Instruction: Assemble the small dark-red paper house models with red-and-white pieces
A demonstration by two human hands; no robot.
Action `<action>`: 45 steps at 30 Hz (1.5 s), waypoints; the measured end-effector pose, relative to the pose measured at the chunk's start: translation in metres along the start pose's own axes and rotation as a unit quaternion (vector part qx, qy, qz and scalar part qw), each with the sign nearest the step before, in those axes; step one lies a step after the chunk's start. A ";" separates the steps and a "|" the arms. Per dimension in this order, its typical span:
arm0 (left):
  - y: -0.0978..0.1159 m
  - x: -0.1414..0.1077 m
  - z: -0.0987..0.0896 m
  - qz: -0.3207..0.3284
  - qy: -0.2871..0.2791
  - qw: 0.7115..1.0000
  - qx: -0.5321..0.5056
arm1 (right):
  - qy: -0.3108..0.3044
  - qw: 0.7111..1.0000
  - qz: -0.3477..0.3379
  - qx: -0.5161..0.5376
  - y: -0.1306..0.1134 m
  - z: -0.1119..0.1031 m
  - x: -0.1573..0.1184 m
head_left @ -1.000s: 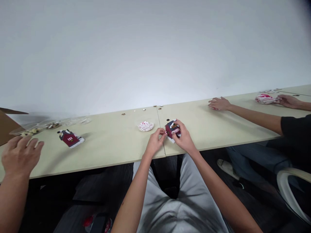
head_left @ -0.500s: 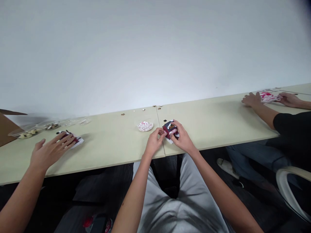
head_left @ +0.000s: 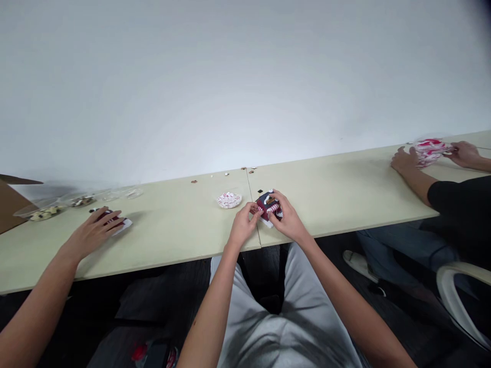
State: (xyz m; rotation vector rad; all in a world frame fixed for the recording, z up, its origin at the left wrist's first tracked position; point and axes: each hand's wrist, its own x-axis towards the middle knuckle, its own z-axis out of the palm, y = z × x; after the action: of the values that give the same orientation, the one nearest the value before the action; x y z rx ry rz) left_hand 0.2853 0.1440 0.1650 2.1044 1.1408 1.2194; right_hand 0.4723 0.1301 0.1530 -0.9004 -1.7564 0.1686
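A small model house, dark red and navy with white trim and a brown patch, sits near the table's front edge. Around its right side my right hand is closed, thumb and fingers gripping it. My left hand is at the left side, thumb and forefinger pinched on a small red-and-white striped piece against the house. Another striped piece shows on the front by my right thumb. Left of my hands stands a clear bowl of similar red-and-white pieces.
A co-worker's hand covers another dark red item at left, near clear tubs and a cardboard box. At right, another person's hands hold a pink-and-white bundle. Small scraps lie along the wall.
My hands and the house hardly move. The co-worker's hand at left has shifted right over its item. The person at right has moved the bundle slightly right and raised it.
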 end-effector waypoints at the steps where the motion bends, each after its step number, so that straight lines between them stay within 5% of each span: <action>1: 0.000 0.000 0.000 0.002 0.001 1.000 -0.001 | 0.001 1.000 -0.001 0.000 0.000 0.000 0.000; 45: -0.001 -0.001 -0.001 0.015 0.002 1.000 0.004 | -0.006 1.000 -0.006 0.010 0.002 0.002 0.000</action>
State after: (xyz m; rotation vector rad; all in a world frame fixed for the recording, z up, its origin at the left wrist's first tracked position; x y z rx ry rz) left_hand 0.2838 0.1442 0.1640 2.1327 1.1219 1.2339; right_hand 0.4719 0.1319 0.1510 -0.8759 -1.7671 0.1846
